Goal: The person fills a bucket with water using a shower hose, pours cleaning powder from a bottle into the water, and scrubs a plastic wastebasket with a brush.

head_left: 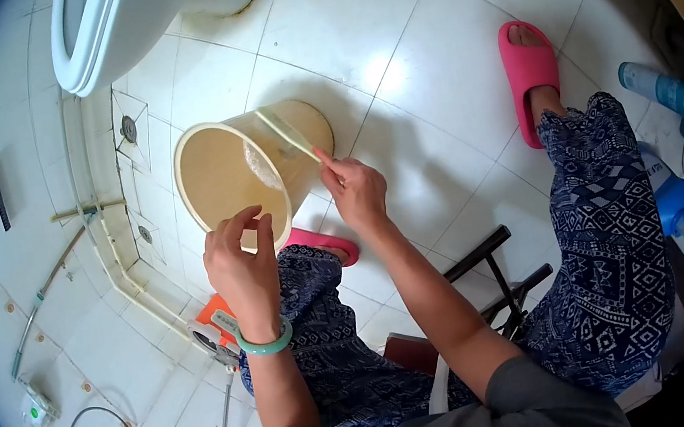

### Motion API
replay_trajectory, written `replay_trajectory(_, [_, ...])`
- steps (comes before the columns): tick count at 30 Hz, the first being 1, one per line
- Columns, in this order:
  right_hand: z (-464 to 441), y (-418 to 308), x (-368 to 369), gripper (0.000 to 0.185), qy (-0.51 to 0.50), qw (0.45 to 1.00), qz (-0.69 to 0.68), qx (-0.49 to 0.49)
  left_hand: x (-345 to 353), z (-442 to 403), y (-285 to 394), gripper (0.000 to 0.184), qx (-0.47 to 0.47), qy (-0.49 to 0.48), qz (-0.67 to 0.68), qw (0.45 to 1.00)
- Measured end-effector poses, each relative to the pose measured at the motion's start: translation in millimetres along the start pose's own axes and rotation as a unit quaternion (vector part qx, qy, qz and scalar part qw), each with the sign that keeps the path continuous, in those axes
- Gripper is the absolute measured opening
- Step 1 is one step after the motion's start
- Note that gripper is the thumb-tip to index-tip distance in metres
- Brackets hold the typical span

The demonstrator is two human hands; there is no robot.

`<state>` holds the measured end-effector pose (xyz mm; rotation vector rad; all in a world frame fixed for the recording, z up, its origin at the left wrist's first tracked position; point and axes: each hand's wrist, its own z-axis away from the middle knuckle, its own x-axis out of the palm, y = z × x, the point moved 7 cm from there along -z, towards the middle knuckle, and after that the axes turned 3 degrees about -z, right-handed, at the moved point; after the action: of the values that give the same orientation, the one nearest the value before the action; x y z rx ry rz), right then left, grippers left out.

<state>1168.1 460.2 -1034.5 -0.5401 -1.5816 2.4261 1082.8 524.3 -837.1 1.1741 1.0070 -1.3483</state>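
My right hand is closed round the end of a slim pale-green handle, which slants up to the left across the side of a cream plastic bucket. What sits at the handle's far end is hard to make out. The bucket's round mouth faces left; I cannot tell whether it stands or leans. White foam or wet shine shows on its inner wall. My left hand, a green bangle on its wrist, hovers over the bucket's lower rim. Its fingers are loosely curled, thumb apart, with nothing visible between them.
A white toilet stands beyond the bucket. Pink slippers are on my feet on the tiled floor. A black-framed stool is beneath me. Bottles lie at the right, a shower head and pipes at the left.
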Motion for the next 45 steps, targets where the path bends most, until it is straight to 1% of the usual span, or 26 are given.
replay_trajectory(2, [-7,29,10,0.025,0.037,0.999,0.013,-0.007,2,-3,2,0.013,-0.004,0.006,0.011,1.000])
replay_trajectory(4, [-16,58,16,0.026,-0.019,0.993,0.049,0.102,2,-4,4,0.013,-0.014,0.016,0.025,0.999])
replay_trajectory(5, [-19,43,7,0.026,-0.017,0.994,0.090,0.059,1,-5,5,0.013,-0.022,0.016,0.028,0.999])
replay_trajectory(6, [-17,29,1,0.026,-0.017,0.994,0.089,0.060,2,-6,5,0.013,-0.031,0.014,0.030,0.999])
replay_trajectory(8, [-6,-12,-9,0.027,-0.014,1.000,0.004,0.011,1,-8,3,0.013,-0.043,0.012,0.037,0.998])
replay_trajectory(9, [-3,-24,-9,0.028,-0.032,0.999,0.001,0.024,1,-8,1,0.013,-0.054,0.009,0.045,0.998])
replay_trajectory(12, [-13,4,7,0.027,0.000,1.000,0.006,0.011,3,-8,-3,0.012,-0.074,0.004,0.067,0.995])
replay_trajectory(13, [-24,19,11,0.024,-0.029,0.995,0.093,0.023,4,-8,-3,0.012,-0.071,0.004,0.064,0.995])
replay_trajectory(14, [-33,24,7,0.024,-0.028,0.995,0.091,0.023,4,-7,-3,0.012,-0.071,0.012,0.071,0.995])
replay_trajectory(16, [-46,36,4,0.020,-0.053,0.991,0.096,0.082,5,-7,-3,0.012,-0.068,0.023,0.079,0.994])
replay_trajectory(18, [-45,4,-5,0.021,-0.073,0.992,0.087,0.062,8,-6,1,0.011,-0.036,0.016,0.023,0.999])
replay_trajectory(20, [-41,-42,-7,0.020,-0.040,0.999,0.001,-0.030,13,-6,-3,0.012,-0.031,0.013,0.010,0.999])
replay_trajectory(21, [-44,-53,-6,0.020,-0.053,0.998,0.014,-0.031,17,-7,-2,0.014,-0.013,0.003,-0.027,1.000])
replay_trajectory(23, [-53,-31,5,0.020,-0.067,0.996,0.056,0.002,32,-8,-3,0.019,0.007,-0.012,-0.094,0.996])
replay_trajectory(25, [-67,15,20,0.020,-0.069,0.984,0.162,0.028,49,-8,-6,0.019,0.009,-0.004,-0.096,0.995])
replay_trajectory(26, [-67,15,10,0.020,-0.067,0.984,0.162,0.026,55,-6,-7,0.020,0.011,0.000,-0.097,0.995])
replay_trajectory(28, [-65,17,0,0.021,-0.108,0.981,0.150,0.055,61,-6,-5,0.020,0.030,0.015,-0.122,0.992])
replay_trajectory(30, [-49,-15,-7,0.022,-0.098,0.990,0.096,0.036,62,-4,-5,0.019,0.037,0.033,-0.124,0.991])
replay_trajectory(32, [-40,-52,-8,0.022,-0.067,0.997,0.025,-0.024,64,-6,-5,0.017,0.048,0.038,-0.124,0.990])
replay_trajectory(34, [-43,-43,-2,0.023,-0.070,0.997,0.024,-0.019,62,-1,-5,0.016,0.059,0.043,-0.127,0.989])
replay_trajectory(36, [-45,-4,7,0.016,-0.047,0.995,0.083,0.019,63,0,-6,0.010,0.067,0.034,-0.133,0.988])
replay_trajectory(38, [-42,10,5,0.014,-0.007,0.995,0.095,0.007,64,9,-14,0.008,0.063,0.036,-0.133,0.988])
replay_trajectory(40, [-30,13,6,0.014,-0.090,0.988,0.116,0.056,65,13,-19,0.006,0.063,0.039,-0.130,0.989])
replay_trajectory(42, [-8,-21,2,0.014,-0.028,1.000,-0.012,0.007,67,20,-30,0.011,0.033,0.012,-0.146,0.989])
replay_trajectory(44, [6,-43,8,0.022,-0.058,0.998,-0.009,0.033,65,24,-36,0.012,0.023,0.015,-0.144,0.989])
replay_trajectory(45, [8,-38,11,0.023,-0.043,0.998,-0.031,0.021,64,26,-43,0.012,0.011,0.010,-0.141,0.990])
